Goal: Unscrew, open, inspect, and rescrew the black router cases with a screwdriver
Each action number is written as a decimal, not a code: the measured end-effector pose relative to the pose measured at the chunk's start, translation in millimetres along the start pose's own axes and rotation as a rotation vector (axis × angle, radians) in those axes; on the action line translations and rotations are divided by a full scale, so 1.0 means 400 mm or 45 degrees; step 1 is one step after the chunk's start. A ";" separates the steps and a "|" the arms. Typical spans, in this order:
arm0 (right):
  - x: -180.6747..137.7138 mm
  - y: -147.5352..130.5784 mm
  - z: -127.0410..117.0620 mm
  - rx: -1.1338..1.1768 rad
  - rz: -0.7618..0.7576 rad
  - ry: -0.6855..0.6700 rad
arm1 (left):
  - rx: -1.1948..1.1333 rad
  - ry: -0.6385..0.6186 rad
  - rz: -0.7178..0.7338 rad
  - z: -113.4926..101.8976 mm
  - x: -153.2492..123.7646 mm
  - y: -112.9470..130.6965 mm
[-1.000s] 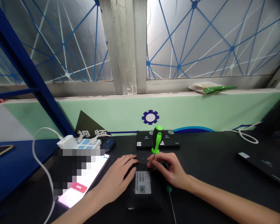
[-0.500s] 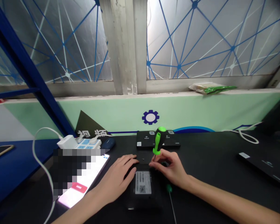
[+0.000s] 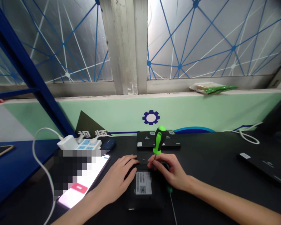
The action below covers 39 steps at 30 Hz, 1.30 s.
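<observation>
A black device (image 3: 144,203) with a white barcode label (image 3: 144,183) lies flat on the black table before me. My left hand (image 3: 121,172) rests with fingers stretched along the device's left side. In my right hand (image 3: 170,170), thumb and fingers pinch the shaft of a green-and-black screwdriver (image 3: 158,142). It stands nearly upright over the device's far right part, and its tip is hidden by my fingers. Just left of those fingers lies a small screw (image 3: 143,159). A second screwdriver (image 3: 173,206) with a dark green handle lies partly under my right hand.
Black flat boxes (image 3: 142,142) stand at the wall, and another black box (image 3: 263,167) lies right. To the left are a lit phone (image 3: 89,182), a power strip (image 3: 87,144) with a white charger (image 3: 67,143), a dark mouse (image 3: 109,144) and a white cable (image 3: 48,175).
My right fingers have shifted slightly left and bunched closer around the screwdriver's shaft. The handle has moved slightly up and left. My left hand stays in place.
</observation>
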State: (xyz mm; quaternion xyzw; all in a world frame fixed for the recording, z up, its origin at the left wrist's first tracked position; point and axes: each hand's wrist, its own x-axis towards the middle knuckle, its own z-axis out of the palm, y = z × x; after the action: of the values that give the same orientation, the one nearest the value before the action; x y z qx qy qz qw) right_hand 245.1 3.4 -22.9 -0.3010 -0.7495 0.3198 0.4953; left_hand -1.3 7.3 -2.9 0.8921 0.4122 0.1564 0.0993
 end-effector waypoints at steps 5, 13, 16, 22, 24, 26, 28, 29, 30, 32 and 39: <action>0.006 0.012 0.006 -0.103 -0.024 0.074 | 0.003 -0.032 -0.033 0.000 0.000 -0.001; 0.005 0.021 0.011 0.135 0.148 0.181 | 0.012 -0.042 -0.033 0.005 -0.002 -0.005; 0.003 0.015 0.009 0.136 0.103 0.143 | 0.009 -0.019 -0.023 0.007 -0.002 -0.007; -0.006 0.020 0.007 0.110 0.016 0.076 | 0.005 -0.003 -0.021 0.008 -0.001 -0.006; -0.009 0.022 0.007 0.138 -0.001 0.100 | -0.001 -0.009 -0.024 0.007 -0.002 -0.005; -0.011 0.022 0.007 0.186 -0.003 0.142 | -0.004 -0.002 -0.021 0.007 -0.002 -0.004; -0.011 0.022 0.007 0.202 -0.001 0.188 | -0.005 0.012 -0.013 0.007 -0.003 -0.005; -0.011 0.022 0.007 0.187 -0.006 0.216 | -0.004 0.012 -0.012 0.007 -0.002 -0.006; -0.010 0.021 0.007 0.159 -0.014 0.243 | -0.003 0.009 -0.015 0.008 -0.002 -0.007; -0.009 0.022 0.007 0.087 -0.021 0.290 | 0.002 -0.002 -0.024 0.009 -0.002 -0.008; -0.003 0.027 0.013 0.168 0.122 0.220 | -0.016 0.027 -0.031 0.010 -0.008 -0.003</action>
State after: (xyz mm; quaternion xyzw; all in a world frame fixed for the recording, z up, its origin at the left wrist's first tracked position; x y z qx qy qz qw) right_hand 242.2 8.1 -33.3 -0.3295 -0.6660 0.3647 0.5611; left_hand -2.5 5.4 -7.6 0.8846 0.4231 0.1674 0.1024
